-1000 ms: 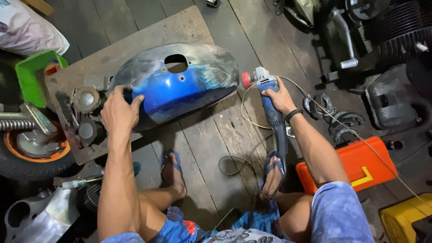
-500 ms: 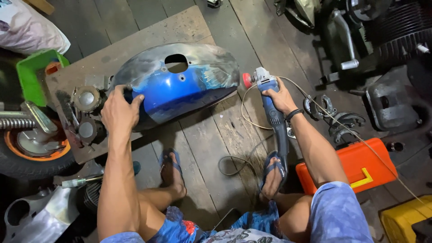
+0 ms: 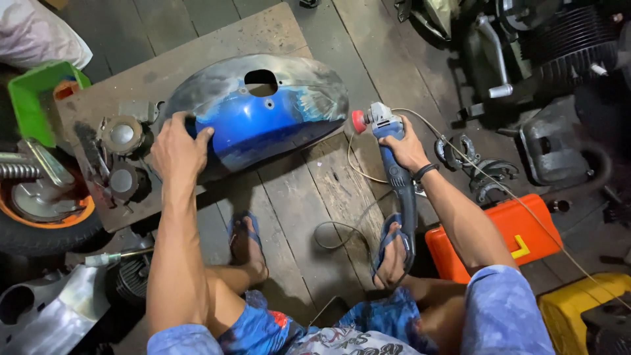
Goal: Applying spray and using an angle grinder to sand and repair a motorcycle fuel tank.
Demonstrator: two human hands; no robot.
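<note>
Bracing a Half-Stripped Blue Fender, Grinder at Its Edge

Lying hump-up on a flat board (image 3: 131, 85) set on the plank floor, the motorcycle fender (image 3: 263, 115) is a long curved shell with a dark oval hole near its crest and a small hole just below that. Its lower middle is glossy blue; the top and both ends are dull grey and streaky, with pale scuffed patches towards the right end.

The left hand (image 3: 176, 146) presses down on the fender's left end, fingers spread over the curve and not closed around anything. The right hand (image 3: 407, 146) is wrapped firmly around the body of a blue angle grinder (image 3: 393, 167), whose red disc (image 3: 359, 121) sits just beside the fender's right tip; whether it touches cannot be told. A pale cord (image 3: 499, 190) runs from the grinder away to the right.

Two round metal parts (image 3: 121, 135) lie on the board just left of the hand. An orange case (image 3: 506, 230) sits near the right forearm, and a green bin (image 3: 36, 98) stands at the far left. Both feet wear blue sandals (image 3: 246, 230).
</note>
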